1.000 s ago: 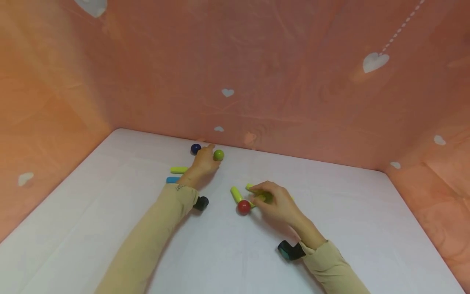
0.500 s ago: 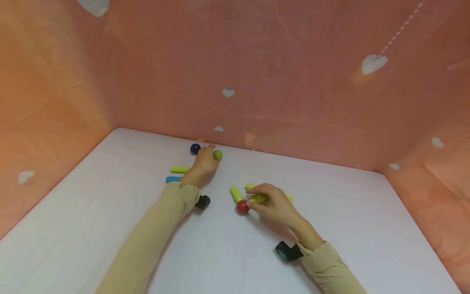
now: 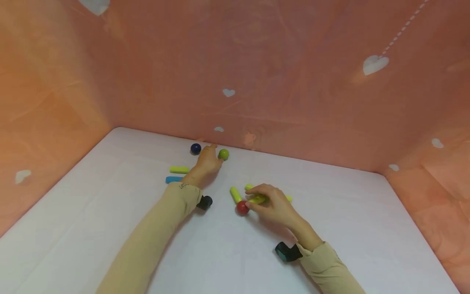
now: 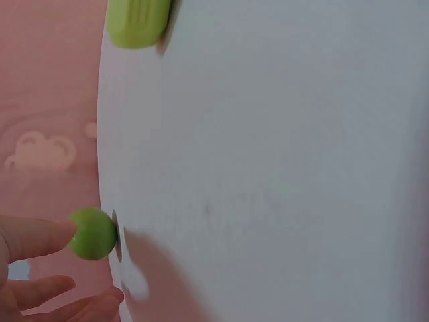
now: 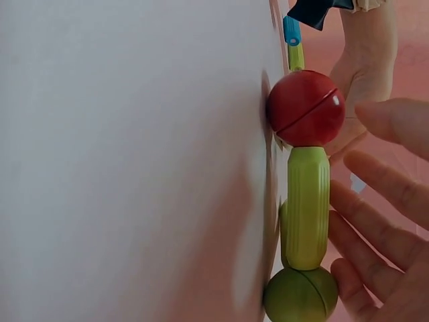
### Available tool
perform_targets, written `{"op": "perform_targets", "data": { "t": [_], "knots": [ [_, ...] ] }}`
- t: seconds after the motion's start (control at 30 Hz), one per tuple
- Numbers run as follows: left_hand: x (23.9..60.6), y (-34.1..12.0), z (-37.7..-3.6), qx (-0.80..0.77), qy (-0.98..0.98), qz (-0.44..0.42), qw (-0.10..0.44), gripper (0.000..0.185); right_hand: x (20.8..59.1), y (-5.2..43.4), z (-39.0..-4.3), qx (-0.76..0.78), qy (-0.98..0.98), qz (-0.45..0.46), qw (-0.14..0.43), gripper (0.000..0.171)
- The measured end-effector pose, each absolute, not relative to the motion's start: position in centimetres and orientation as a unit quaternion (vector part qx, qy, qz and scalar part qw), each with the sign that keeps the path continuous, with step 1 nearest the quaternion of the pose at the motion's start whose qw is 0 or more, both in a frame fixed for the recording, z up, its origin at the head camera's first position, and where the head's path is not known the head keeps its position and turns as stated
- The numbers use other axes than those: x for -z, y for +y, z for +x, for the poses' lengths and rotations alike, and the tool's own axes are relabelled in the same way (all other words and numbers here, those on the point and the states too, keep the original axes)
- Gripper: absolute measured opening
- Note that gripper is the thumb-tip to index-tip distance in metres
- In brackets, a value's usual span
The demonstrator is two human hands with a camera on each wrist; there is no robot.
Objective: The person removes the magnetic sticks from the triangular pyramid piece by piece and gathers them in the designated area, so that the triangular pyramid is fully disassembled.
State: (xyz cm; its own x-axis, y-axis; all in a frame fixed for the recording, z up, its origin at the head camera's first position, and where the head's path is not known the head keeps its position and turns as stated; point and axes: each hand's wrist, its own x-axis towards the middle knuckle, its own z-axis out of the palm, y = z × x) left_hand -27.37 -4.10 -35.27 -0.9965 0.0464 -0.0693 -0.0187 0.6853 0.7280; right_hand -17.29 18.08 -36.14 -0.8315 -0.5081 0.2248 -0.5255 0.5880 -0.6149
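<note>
My left hand [image 3: 208, 161] is at the table's far edge beside a light green ball [image 3: 223, 154]. In the left wrist view its extended thumb [image 4: 40, 236] overlaps that ball, with the other fingers lying below; whether they touch it I cannot tell. My right hand [image 3: 277, 206] hovers with loosely bent fingers over a joined set of toy rods and balls. In the right wrist view a red ball [image 5: 307, 107], a lime rod [image 5: 308, 208] and a darker green ball [image 5: 301, 295] stand in line, the fingertips close beside them. Another lime rod [image 3: 236, 194] runs from the red ball.
A dark blue ball [image 3: 196, 149] sits left of the left hand. Nearer lie a lime rod [image 3: 179, 169] and a blue rod [image 3: 174, 179], partly behind the left wrist. An orange cloth [image 3: 293, 81] with hearts hangs behind the white table [image 3: 227, 261].
The light green ball has shifted slightly right, away from my left hand, over the last half second. My right thumb has come closer to the red ball since one second ago.
</note>
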Motion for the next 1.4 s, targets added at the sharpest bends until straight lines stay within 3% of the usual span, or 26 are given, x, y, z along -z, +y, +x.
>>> {"op": "perform_targets", "data": {
  "t": [0.3,0.63,0.9,1.2,1.4],
  "knots": [
    [34.3,-4.7,-26.4,-0.35,0.932,0.05,0.082,0.064,35.8,18.0,-17.4,-0.353,-0.886,0.299,0.02,0.031],
    [33.8,-5.1,-25.8,-0.316,0.943,0.065,0.081,0.066,36.0,18.0,-17.6,-0.354,-0.886,0.3,0.013,0.031],
    [34.5,-4.6,-25.8,-0.342,0.937,0.02,0.067,0.055,35.9,17.8,-17.5,-0.345,-0.888,0.305,0.012,0.032],
    [35.0,-2.6,-27.0,-0.438,0.894,-0.093,0.031,0.064,36.3,18.1,-17.2,-0.349,-0.883,0.313,0.027,0.029],
    [34.7,-3.1,-26.6,-0.433,0.897,-0.083,0.037,0.059,36.3,17.8,-17.4,-0.344,-0.884,0.316,0.027,0.029]
  ]
}}
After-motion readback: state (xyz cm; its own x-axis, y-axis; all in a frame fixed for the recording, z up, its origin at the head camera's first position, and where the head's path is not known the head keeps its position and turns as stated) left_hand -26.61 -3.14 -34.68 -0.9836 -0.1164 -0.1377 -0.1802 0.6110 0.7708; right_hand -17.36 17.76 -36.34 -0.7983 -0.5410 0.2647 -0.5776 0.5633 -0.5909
